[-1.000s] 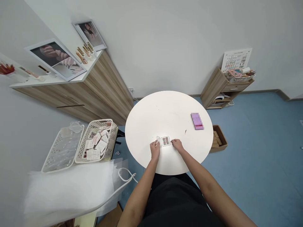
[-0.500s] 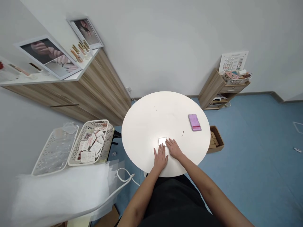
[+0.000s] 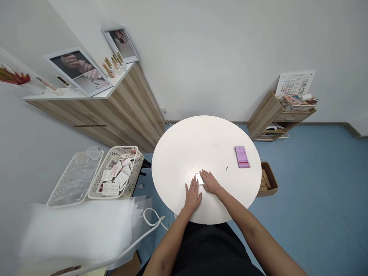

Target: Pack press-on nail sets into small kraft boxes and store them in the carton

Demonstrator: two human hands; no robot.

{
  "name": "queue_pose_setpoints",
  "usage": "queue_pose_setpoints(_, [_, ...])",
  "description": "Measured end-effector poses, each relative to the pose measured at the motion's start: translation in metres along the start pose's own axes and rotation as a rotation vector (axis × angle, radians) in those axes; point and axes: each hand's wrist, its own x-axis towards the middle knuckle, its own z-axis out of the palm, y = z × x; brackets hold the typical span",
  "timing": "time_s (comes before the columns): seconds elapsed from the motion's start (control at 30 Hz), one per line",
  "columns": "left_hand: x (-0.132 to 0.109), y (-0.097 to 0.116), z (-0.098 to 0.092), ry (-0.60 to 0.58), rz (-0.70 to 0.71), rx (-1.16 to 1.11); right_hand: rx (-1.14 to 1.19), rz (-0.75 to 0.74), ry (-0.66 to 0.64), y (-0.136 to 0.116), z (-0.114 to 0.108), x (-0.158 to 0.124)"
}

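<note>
A small clear plastic case [image 3: 198, 178] lies on the round white table [image 3: 201, 153] near its front edge. Both hands lie flat on the tabletop with fingers stretched out. My left hand [image 3: 192, 196] rests just left of and below the case. My right hand [image 3: 211, 182] presses on the right part of the case and hides much of it. What is inside the case cannot be seen now.
A pink blurred rectangular object [image 3: 241, 156] lies on the table's right side. Two white baskets [image 3: 116, 171] with small packets stand to the left. A wooden cabinet [image 3: 120, 103], a small shelf unit [image 3: 276, 115] and a cardboard box [image 3: 267, 180] surround the table.
A second ago both hands held the case by its ends, its coloured contents showing. They have since gone flat on the table, the right one over the case. The view shifted slightly.
</note>
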Motion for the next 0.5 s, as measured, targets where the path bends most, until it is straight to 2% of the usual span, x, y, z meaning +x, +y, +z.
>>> queue_pose_setpoints(0.07, [0.001,-0.006,0.001,0.048,-0.111,0.0,0.006,0.031,0.014,0.002,-0.004,0.009])
queue_pose_setpoints(0.13, [0.002,-0.011,0.005,0.056,-0.202,-0.01,-0.011,0.141,0.061,0.002,-0.007,0.018])
queue_pose_setpoints(0.23, [0.004,-0.015,0.012,0.024,-0.262,-0.029,-0.075,0.344,0.136,-0.001,-0.012,0.032])
queue_pose_setpoints(0.3, [0.007,-0.015,0.015,0.005,-0.269,-0.037,-0.091,0.42,0.143,-0.002,-0.014,0.04])
queue_pose_setpoints(0.43, [0.019,-0.01,0.016,0.023,-0.258,-0.058,-0.046,0.463,0.124,0.002,-0.013,0.041])
queue_pose_setpoints(0.5, [0.026,-0.006,0.015,0.05,-0.24,-0.089,-0.052,0.385,0.161,0.006,-0.01,0.031])
